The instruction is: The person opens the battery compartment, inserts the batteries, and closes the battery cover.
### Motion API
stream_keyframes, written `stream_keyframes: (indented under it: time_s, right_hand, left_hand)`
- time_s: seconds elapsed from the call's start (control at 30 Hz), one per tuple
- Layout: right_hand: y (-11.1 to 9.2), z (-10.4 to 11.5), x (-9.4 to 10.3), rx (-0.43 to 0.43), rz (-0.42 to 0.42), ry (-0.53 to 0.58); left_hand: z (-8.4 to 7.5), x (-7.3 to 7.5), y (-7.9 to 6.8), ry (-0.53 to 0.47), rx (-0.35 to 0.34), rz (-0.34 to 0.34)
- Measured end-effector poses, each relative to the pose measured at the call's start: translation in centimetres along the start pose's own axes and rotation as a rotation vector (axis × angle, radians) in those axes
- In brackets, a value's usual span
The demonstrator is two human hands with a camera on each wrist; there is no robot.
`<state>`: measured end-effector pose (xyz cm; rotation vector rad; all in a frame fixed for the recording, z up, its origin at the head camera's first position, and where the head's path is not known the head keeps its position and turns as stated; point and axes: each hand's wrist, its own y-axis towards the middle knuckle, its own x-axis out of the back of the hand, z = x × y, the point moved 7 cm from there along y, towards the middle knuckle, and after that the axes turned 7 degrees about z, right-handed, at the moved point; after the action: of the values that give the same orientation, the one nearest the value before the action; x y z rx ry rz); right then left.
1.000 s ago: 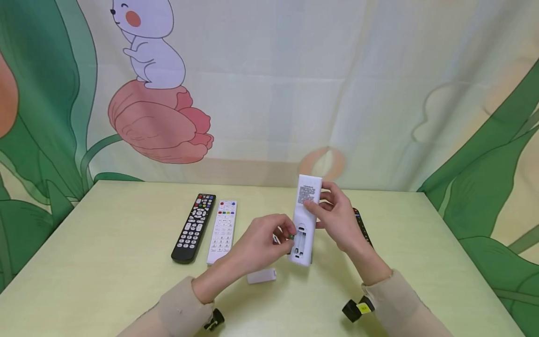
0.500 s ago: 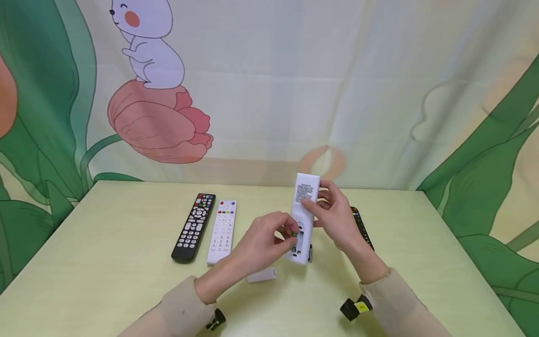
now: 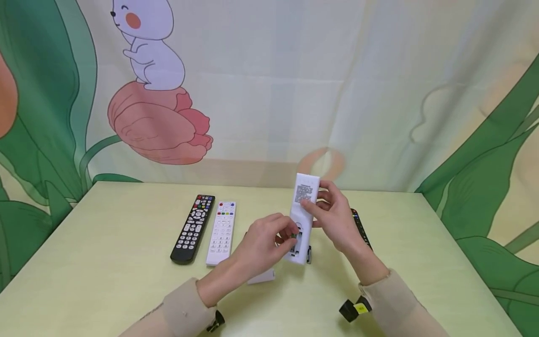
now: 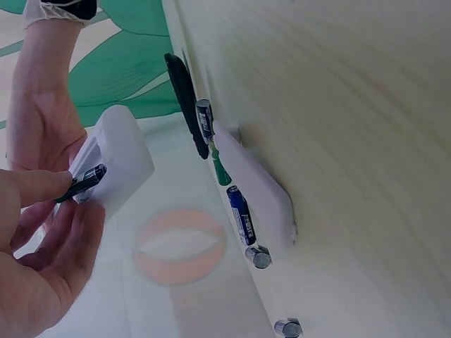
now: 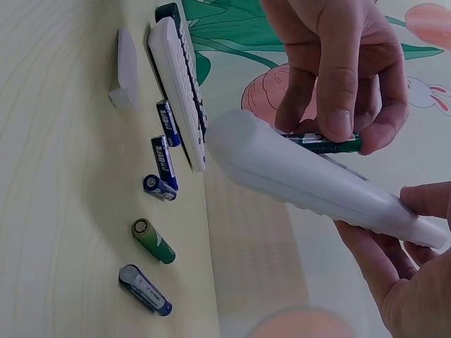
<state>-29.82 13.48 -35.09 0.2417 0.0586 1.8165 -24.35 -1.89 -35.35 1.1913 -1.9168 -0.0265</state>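
On my left, a black remote (image 3: 193, 229) lies on the worktop (image 3: 84, 267). My left grip (image 3: 264, 241) pinches a green battery (image 5: 316, 144) at the open compartment (image 3: 299, 244) of a raised white remote (image 3: 299, 216); a slip could drop it among the loose batteries (image 5: 153, 243). I can't make out which end points where, so it might seat backwards. My right grip (image 3: 335, 219) holds that remote tilted; slackness there could let it twist under a push.
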Motion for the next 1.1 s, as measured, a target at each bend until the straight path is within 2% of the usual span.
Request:
stream_keyframes:
  time_s: [0.3,0.57,0.7,0.87,1.1]
  right_hand:
    - [-0.1,0.0,-0.2,0.018,0.018,-0.007]
    - [-0.2,0.4,-0.5,0.046,0.048,-0.015]
    - [-0.2,0.5,-0.4,0.049,0.043,-0.025]
    - [-0.3,0.4,-0.4,0.042,0.046,-0.023]
    - [-0.4,0.6,-0.2,0.050,0.046,-0.021]
  left_hand:
    - [0.5,0.0,0.0,0.016,0.002,-0.036]
    - [1.0,0.4,0.0,-0.018,0.032,-0.087]
    - [1.4,0.5,0.2,-0.064,0.083,-0.088]
    - [2.3,0.4,0.3,-0.156,0.179,-0.059]
    - [3.5,0.2,0.4,-0.323,0.312,-0.027]
